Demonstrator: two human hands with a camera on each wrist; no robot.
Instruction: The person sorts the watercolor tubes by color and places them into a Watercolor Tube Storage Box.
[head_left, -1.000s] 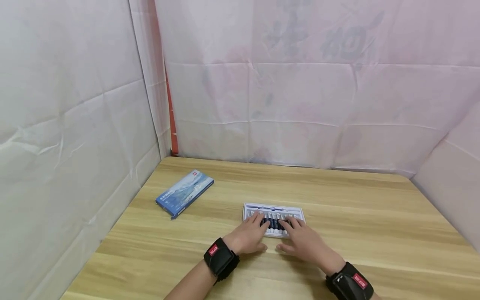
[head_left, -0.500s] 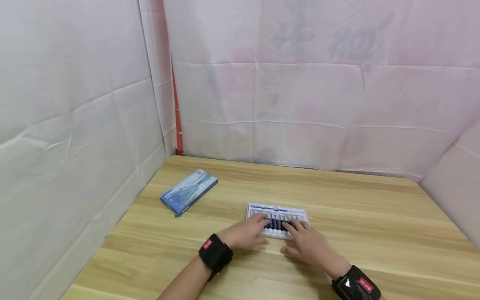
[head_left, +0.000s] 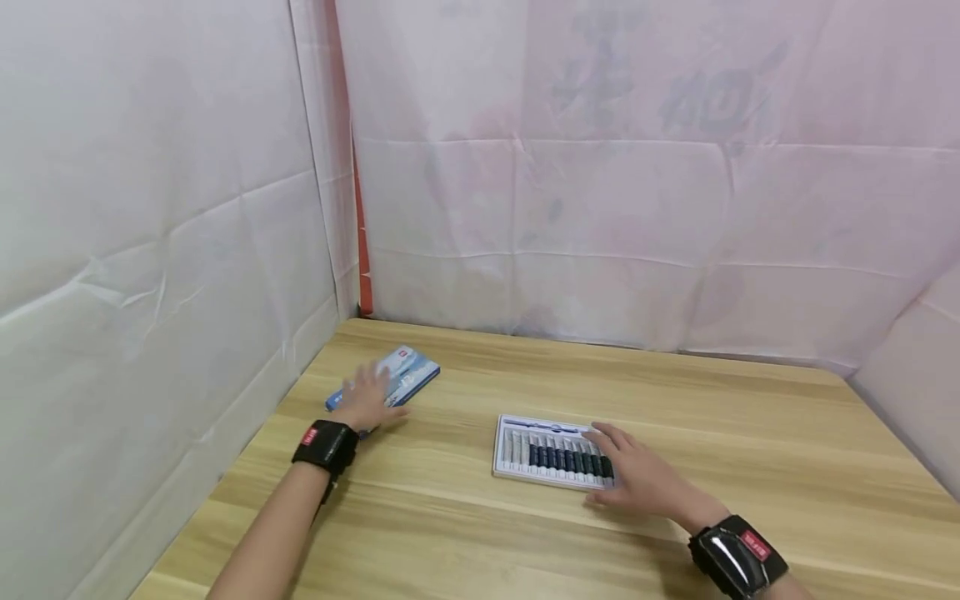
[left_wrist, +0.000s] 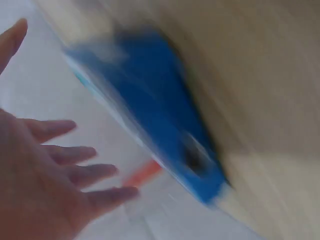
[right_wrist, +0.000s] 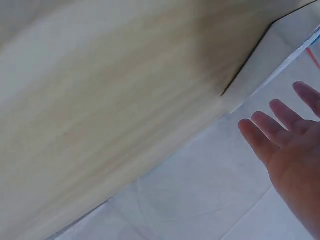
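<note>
My left hand point(head_left: 365, 402) is spread over the near part of a flat blue box point(head_left: 408, 372) with a landscape picture on it, at the left of the table. In the blurred left wrist view the fingers are apart and the blue box point(left_wrist: 145, 95) shows beyond them. A white tray point(head_left: 517, 477) of paint tubes point(head_left: 558, 458) with dark caps lies near the middle, a thin brush point(head_left: 536, 426) along its far side. My right hand point(head_left: 637, 475) is at the tray's right end, fingers extended; the right wrist view shows the tray's side point(right_wrist: 270, 57) beyond the fingers.
The wood-grain table point(head_left: 465, 542) meets a white cloth wall point(head_left: 172, 250) on the left. Another cloth wall point(head_left: 600, 208) hangs along its far edge, with a red strip point(head_left: 364, 275) in the corner.
My left hand has left the paint tray and moved left to the blue box. My right hand has shifted slightly right, to the tray's end, so more tubes show.
</note>
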